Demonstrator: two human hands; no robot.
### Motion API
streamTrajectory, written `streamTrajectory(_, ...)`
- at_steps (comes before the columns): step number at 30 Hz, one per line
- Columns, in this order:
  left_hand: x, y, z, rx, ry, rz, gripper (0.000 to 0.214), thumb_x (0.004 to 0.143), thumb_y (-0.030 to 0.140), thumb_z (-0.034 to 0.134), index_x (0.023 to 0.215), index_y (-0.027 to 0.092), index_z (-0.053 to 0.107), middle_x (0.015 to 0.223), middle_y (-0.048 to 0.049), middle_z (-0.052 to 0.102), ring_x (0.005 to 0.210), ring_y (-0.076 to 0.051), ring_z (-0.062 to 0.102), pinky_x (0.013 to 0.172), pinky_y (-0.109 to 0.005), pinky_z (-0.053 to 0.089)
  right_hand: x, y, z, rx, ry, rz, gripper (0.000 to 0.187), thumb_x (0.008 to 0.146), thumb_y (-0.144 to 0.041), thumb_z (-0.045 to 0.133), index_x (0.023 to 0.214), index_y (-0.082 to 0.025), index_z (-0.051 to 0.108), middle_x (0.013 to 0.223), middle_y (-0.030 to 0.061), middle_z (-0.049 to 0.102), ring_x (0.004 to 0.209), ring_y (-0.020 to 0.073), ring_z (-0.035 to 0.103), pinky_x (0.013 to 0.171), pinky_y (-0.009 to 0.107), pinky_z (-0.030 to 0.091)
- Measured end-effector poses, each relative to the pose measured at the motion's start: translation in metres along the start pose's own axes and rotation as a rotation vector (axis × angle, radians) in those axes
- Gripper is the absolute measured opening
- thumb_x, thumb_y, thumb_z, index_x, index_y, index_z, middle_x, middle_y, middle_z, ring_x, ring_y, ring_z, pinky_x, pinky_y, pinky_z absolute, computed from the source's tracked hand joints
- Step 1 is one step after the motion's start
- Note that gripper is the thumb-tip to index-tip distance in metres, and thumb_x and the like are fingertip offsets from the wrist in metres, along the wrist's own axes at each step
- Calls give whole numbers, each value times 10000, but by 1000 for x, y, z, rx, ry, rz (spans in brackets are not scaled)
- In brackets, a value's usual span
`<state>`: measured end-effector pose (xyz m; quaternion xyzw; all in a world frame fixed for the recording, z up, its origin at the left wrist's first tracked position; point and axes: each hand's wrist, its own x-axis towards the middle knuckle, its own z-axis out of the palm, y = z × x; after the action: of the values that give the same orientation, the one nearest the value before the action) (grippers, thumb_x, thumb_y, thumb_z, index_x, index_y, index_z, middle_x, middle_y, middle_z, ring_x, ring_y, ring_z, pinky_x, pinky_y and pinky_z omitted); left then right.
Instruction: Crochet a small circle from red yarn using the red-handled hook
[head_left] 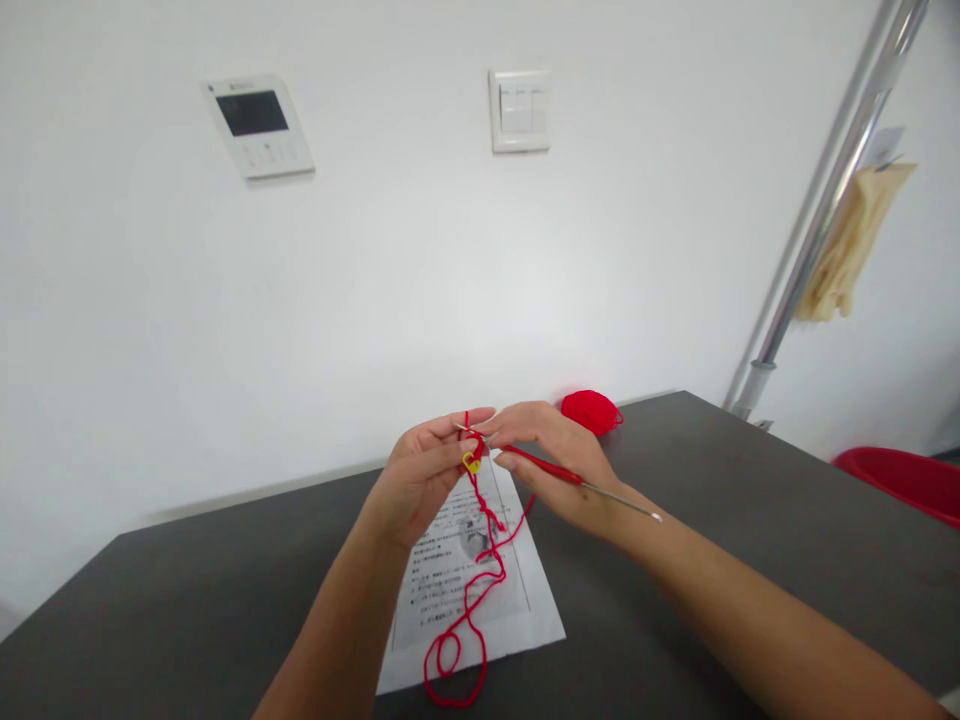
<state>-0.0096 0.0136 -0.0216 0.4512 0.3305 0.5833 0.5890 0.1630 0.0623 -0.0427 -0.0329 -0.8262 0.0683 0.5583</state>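
Note:
My left hand (416, 475) pinches a small piece of red crochet work (478, 446) between thumb and fingers, with a strand of yarn running up over the index finger. A yellow stitch marker (471, 463) hangs at the work, just under the left thumb. In my right hand (559, 455) is a crochet hook (551, 466) with a red grip and metal ends; its left tip meets the work at the left fingertips. Below the hands, a loose red yarn tail (469, 610) dangles and loops over a printed sheet (525, 625).
A red ball of yarn (590, 411) sits by the wall on the dark table (247, 590). To the right are a metal pole (817, 220), hanging cream gloves (844, 250) and a red rounded object (900, 480). A panel (259, 125) and switches (520, 110) are on the wall.

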Motion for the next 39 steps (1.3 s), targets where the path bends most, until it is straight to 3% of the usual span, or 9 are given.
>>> streamTrajectory(5,-4,3,-3,45,-66,-5,350,656,235,859,983,124,799,797,-95,782,766,-180,683,799,-298,489,6,-7,-13,102,-18,117,113,941,-217,648,1033,-224,713,984,66,790,968,182,735,868,329,597)
streamTrajectory(8,-5,2,-2,41,-62,9,324,657,220,850,966,138,797,774,-79,769,758,-186,678,799,-314,482,6,-8,-13,99,-8,85,136,933,-206,655,1051,-224,719,987,66,796,964,180,741,867,326,599)
streamTrajectory(14,-7,10,-2,-51,-8,99,294,627,179,810,914,121,792,613,-21,645,613,-118,546,637,-243,427,6,-19,-11,128,82,106,141,913,-165,668,1019,-222,742,968,75,801,921,190,753,831,339,614)
streamTrajectory(21,-15,15,11,-231,-2,91,240,618,109,742,855,82,765,583,-6,554,587,-93,479,606,-215,421,6,-26,-6,496,242,469,61,896,-243,717,909,-229,774,911,41,808,864,188,772,781,315,632)
streamTrajectory(23,-17,17,14,-263,-13,67,217,619,108,738,833,78,758,574,-7,542,579,-91,471,598,-213,420,7,-26,-7,573,255,513,68,897,-275,721,898,-232,773,884,29,810,839,188,778,774,313,637)
streamTrajectory(25,-18,18,15,-269,-18,60,208,616,111,744,821,80,756,568,-5,536,575,-91,471,596,-214,423,8,-26,-11,535,223,450,67,905,-255,710,914,-228,770,898,36,809,850,188,777,777,313,637)
streamTrajectory(29,-19,21,11,-173,-35,75,215,629,132,769,840,91,768,562,-2,554,575,-93,492,606,-217,430,11,-26,-25,258,44,122,139,910,-148,677,1013,-210,749,971,74,803,926,187,758,820,317,625)
streamTrajectory(31,-19,23,7,-96,-49,71,231,624,160,803,846,102,780,590,-19,611,590,-99,531,609,-213,431,13,-25,-32,209,-16,24,150,922,-130,657,1034,-196,733,960,85,801,933,183,755,828,314,622)
streamTrajectory(39,-18,28,-7,58,-156,-72,216,602,216,874,788,125,813,634,-55,715,579,-126,610,599,-236,462,15,-23,-44,356,-99,65,147,914,-127,670,1022,-186,750,941,102,796,913,192,756,811,326,620)
